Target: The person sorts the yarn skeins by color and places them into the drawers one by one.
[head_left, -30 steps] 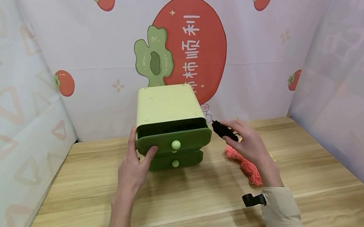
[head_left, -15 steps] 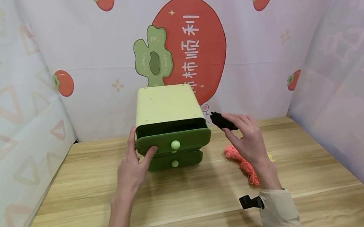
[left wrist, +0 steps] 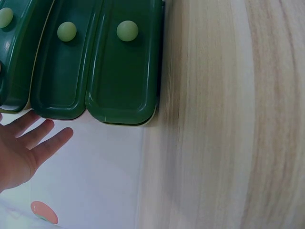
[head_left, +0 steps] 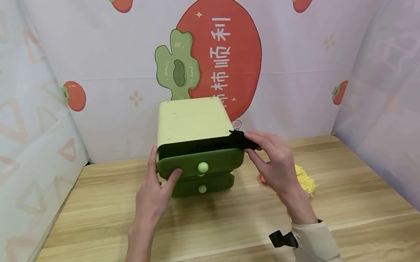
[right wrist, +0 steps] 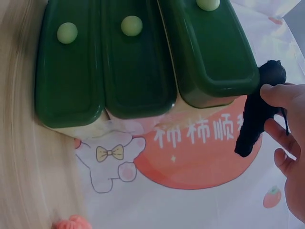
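Note:
A small drawer cabinet (head_left: 194,117) has a pale yellow-green top and three dark green drawers; its top drawer (head_left: 220,161) is pulled part way out. My left hand (head_left: 153,194) rests at that drawer's left corner, thumb on the front and fingers straight along the side. In the left wrist view, the fingers (left wrist: 53,143) are spread beside the cabinet. My right hand (head_left: 275,159) pinches a skein of black yarn (head_left: 237,138) at the drawer's right rim. The skein (right wrist: 257,112) hangs from thumb and fingertips in the right wrist view. The drawer's inside is dark.
Right of the cabinet, yellow yarn (head_left: 304,180) lies on the wooden table (head_left: 219,247). Coral-red yarn (right wrist: 72,223) is mostly hidden behind the right forearm in the head view. A printed white cloth (head_left: 110,118) hangs behind and on both sides.
My right hand has lifted the black skein and brought it left, from beside the cabinet to the open drawer's right rim. More of the yellow yarn shows. The left hand stays put.

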`<control>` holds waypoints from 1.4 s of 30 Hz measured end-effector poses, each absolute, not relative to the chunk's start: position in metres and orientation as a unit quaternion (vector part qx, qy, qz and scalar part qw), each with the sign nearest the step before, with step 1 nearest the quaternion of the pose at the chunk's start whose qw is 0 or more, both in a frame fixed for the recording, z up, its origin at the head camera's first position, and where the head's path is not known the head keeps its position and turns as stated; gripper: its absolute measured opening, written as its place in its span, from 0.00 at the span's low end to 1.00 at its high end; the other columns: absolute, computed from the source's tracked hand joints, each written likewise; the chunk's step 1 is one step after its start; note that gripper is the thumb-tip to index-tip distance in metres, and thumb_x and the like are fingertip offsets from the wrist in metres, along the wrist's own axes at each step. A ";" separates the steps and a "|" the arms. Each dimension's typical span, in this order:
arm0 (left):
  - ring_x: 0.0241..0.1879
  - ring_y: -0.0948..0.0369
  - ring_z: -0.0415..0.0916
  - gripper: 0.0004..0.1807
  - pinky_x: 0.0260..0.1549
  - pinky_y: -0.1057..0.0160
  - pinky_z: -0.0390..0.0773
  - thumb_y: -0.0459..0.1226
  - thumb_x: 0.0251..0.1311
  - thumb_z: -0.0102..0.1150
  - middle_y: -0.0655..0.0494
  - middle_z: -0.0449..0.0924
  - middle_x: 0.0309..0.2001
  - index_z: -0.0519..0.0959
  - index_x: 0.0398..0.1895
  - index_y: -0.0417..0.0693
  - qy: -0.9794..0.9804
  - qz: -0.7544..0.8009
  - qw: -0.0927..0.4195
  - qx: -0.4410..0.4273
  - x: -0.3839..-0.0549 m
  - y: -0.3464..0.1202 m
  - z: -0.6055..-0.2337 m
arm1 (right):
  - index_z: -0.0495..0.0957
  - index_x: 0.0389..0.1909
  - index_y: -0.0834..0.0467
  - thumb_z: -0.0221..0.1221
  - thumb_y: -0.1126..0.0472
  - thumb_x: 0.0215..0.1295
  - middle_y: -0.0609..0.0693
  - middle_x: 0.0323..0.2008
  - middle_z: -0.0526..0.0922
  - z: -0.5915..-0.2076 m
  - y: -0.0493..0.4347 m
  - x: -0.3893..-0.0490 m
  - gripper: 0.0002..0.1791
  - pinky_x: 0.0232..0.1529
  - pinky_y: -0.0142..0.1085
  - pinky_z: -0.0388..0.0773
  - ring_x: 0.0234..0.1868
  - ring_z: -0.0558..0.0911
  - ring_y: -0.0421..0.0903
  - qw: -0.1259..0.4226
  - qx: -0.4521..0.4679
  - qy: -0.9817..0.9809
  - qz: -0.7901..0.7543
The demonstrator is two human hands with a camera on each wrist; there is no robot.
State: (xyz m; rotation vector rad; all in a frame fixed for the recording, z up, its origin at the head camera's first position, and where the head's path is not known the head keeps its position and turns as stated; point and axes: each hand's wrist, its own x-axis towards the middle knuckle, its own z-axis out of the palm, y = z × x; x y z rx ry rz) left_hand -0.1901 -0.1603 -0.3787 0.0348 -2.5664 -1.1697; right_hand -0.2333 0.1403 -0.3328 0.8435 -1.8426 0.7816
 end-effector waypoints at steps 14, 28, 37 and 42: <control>0.50 0.40 0.79 0.46 0.43 0.40 0.76 0.67 0.64 0.49 0.41 0.69 0.68 0.33 0.77 0.84 -0.899 -0.406 0.162 0.014 -0.190 -0.160 -0.379 | 0.76 0.62 0.61 0.67 0.70 0.59 0.57 0.62 0.77 -0.330 0.127 -0.227 0.28 0.53 0.44 0.71 0.55 0.75 0.55 0.380 0.390 -0.782 0.303; 0.53 0.40 0.78 0.46 0.46 0.39 0.75 0.67 0.65 0.49 0.40 0.69 0.68 0.33 0.77 0.84 -0.899 -0.408 0.161 0.013 -0.191 -0.160 -0.379 | 0.72 0.67 0.57 0.67 0.66 0.61 0.54 0.62 0.76 -0.332 0.120 -0.224 0.31 0.58 0.45 0.75 0.60 0.76 0.51 0.321 0.421 -0.804 0.270; 0.52 0.40 0.78 0.46 0.45 0.39 0.76 0.67 0.65 0.49 0.40 0.69 0.69 0.33 0.76 0.85 -0.898 -0.409 0.162 0.013 -0.191 -0.160 -0.379 | 0.74 0.65 0.58 0.68 0.65 0.60 0.56 0.60 0.76 -0.331 0.120 -0.223 0.30 0.60 0.47 0.72 0.60 0.75 0.53 0.333 0.415 -0.801 0.276; 0.52 0.39 0.78 0.46 0.45 0.39 0.76 0.67 0.65 0.48 0.39 0.69 0.69 0.33 0.77 0.84 -0.899 -0.407 0.160 0.013 -0.191 -0.160 -0.379 | 0.76 0.63 0.56 0.69 0.64 0.60 0.55 0.58 0.78 -0.332 0.120 -0.223 0.29 0.58 0.48 0.72 0.58 0.76 0.53 0.329 0.414 -0.808 0.260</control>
